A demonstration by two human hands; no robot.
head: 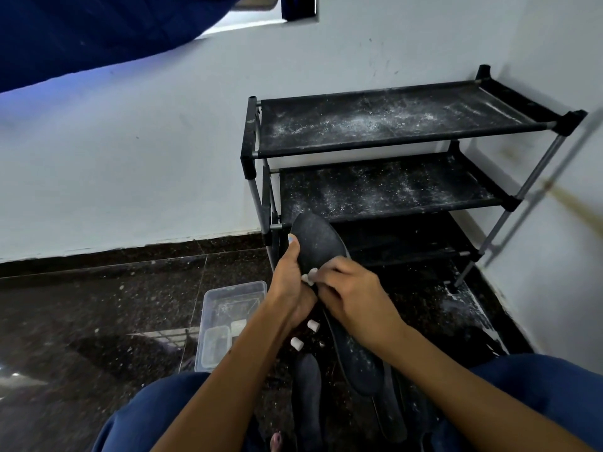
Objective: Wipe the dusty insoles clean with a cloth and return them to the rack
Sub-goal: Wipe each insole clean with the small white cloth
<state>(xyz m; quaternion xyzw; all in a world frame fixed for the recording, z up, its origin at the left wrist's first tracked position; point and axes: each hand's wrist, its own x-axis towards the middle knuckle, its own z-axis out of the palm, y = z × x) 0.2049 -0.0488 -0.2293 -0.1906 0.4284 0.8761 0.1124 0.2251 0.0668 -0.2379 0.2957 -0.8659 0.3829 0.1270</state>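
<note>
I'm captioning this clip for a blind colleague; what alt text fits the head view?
Left hand holds a dark insole upright while the right hand rubs it with a small white cloth. Behind stands a dusty black three-shelf rack; more insoles and a clear plastic box lie on the floor.

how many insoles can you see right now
3, perhaps more hidden. One insole is held up in both hands, the left hand and right hand. One dusty insole lies on the floor below them, and another lies left of it.
</note>
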